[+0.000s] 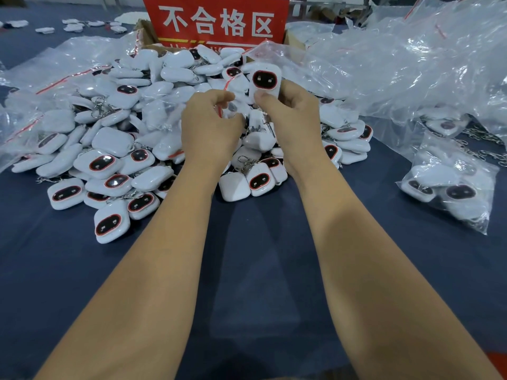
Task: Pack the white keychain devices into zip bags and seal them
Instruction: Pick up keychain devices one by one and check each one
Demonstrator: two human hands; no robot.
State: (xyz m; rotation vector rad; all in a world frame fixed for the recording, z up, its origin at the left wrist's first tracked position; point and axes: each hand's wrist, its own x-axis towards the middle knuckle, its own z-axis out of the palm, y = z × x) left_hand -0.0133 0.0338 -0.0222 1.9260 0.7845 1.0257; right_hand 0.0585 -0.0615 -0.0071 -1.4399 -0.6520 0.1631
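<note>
A dark blue cloth (247, 256) is covering the table, and two bare forearms are being stretched across it from the near edge toward the middle. At near right, a sealed clear bag (450, 185) holding several white keychain devices is lying on the cloth.

In the middle, a loose heap of devices (109, 160) is spreading from left of centre to just right of the hands, many showing a dark oval face ringed in red, with metal clips among them. Above this heap, one device (264, 83) is being held upright by the right hand (293, 116), thumb pressing its lower front and fingers curled behind it. Just to its left, the mouth of a small zip bag (227, 97) with a red strip is being pinched by the curled fingers of the left hand (211, 127); whether the device is already partly inside the bag cannot be told.

On the left, more clear bags (55, 69) with red strips are lying over the heap's edge. Far right, a big mound of crumpled plastic bags (411, 58) is piled up. At the far centre, a cardboard box (149, 34) carrying a red sign (216, 20) with white characters is standing behind the heap.
</note>
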